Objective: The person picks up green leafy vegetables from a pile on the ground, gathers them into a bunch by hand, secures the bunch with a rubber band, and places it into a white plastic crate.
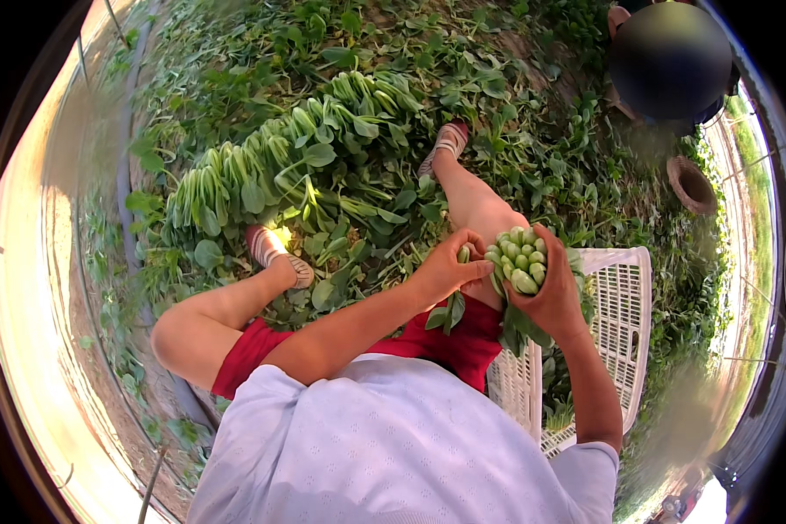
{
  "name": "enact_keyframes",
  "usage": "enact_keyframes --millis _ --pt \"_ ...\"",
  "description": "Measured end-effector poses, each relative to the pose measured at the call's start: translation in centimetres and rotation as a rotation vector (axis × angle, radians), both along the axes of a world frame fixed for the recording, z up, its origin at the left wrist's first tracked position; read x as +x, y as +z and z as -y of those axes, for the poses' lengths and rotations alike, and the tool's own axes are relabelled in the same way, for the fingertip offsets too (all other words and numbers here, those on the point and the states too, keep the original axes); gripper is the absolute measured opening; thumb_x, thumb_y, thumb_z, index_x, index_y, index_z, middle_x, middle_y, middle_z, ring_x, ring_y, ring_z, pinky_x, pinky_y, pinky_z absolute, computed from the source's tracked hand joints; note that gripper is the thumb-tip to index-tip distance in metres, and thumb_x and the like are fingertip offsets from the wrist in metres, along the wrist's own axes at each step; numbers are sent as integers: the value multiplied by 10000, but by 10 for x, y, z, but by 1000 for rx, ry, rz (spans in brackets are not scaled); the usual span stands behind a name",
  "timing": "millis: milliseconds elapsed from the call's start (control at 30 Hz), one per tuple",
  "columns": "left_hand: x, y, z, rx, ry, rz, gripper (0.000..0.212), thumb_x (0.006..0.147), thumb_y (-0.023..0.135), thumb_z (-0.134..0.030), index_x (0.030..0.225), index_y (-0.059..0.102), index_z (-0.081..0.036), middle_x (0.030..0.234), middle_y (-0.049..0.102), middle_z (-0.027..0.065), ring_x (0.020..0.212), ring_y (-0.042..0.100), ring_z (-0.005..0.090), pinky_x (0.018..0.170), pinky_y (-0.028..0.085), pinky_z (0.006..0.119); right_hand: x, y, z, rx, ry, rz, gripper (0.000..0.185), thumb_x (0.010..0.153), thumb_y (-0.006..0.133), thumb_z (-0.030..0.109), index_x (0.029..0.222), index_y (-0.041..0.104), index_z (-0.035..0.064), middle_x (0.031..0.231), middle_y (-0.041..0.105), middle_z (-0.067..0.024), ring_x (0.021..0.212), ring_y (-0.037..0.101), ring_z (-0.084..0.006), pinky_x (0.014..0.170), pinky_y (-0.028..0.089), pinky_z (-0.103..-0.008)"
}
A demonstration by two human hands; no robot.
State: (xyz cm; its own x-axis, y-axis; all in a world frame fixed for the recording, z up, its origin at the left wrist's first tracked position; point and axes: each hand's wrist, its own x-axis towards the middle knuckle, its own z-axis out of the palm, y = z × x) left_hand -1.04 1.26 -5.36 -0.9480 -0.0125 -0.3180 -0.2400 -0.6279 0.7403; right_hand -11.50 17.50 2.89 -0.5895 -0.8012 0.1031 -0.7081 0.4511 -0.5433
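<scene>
My right hand (553, 291) is wrapped around a bunch of leafy green vegetables (523, 259), with the pale cut stem ends facing up and the leaves hanging below. Close beside it on the left, my left hand (455, 262) pinches a single leafy green (456, 308) between thumb and fingers, its leaves drooping over the red shorts. A long row of cut greens (262, 157) lies on the ground in front of me, beyond my left foot. At my right side stands a white plastic crate (619, 314) with greens inside.
Low leafy plants and loose leaves (367, 242) cover the soil around my feet. A person (671, 65) is at the upper right, near a woven straw hat (692, 185) on the ground. A grey hose or pipe (126, 144) runs along the left.
</scene>
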Motion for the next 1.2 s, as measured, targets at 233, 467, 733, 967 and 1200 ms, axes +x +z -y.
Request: enact_keyframes --millis 233,467,733,967,1200 --pt "-11 7 -2 156 23 65 382 855 699 -135 1129 456 -26 971 586 72 801 600 135 723 512 265 -9 18 3 70 75 142 830 637 790 104 1340 352 47 1241 510 -197 1136 522 -374 949 441 -425" --pt "-15 -8 -24 -292 138 -53 403 853 686 -83 1180 466 -1 1058 555 56 948 548 109 834 467 260 7 1 1 -3 -13 9 900 640 801 110 1381 291 59 1274 464 -209 1159 503 -372 971 431 -431" --pt "7 -2 -22 -172 67 -57 516 929 569 -146 1395 390 -16 1165 527 76 1004 522 117 861 444 256 17 -16 1 -43 -85 -152 849 664 800 123 1355 314 42 1252 469 -214 1133 508 -381 941 445 -444" --pt "3 4 -4 -51 -92 9 538 890 613 -69 1382 404 -14 1123 549 73 923 578 122 774 508 258 18 -16 -1 -18 -57 -150 880 655 806 136 1371 302 44 1251 468 -222 1140 489 -403 955 423 -466" --pt "-6 4 -8 86 -13 48 510 844 640 -1 1300 409 -8 1122 546 90 1004 589 175 858 529 301 -1 20 5 161 -3 222 937 643 825 174 1393 275 61 1291 456 -220 1165 469 -421 976 405 -476"
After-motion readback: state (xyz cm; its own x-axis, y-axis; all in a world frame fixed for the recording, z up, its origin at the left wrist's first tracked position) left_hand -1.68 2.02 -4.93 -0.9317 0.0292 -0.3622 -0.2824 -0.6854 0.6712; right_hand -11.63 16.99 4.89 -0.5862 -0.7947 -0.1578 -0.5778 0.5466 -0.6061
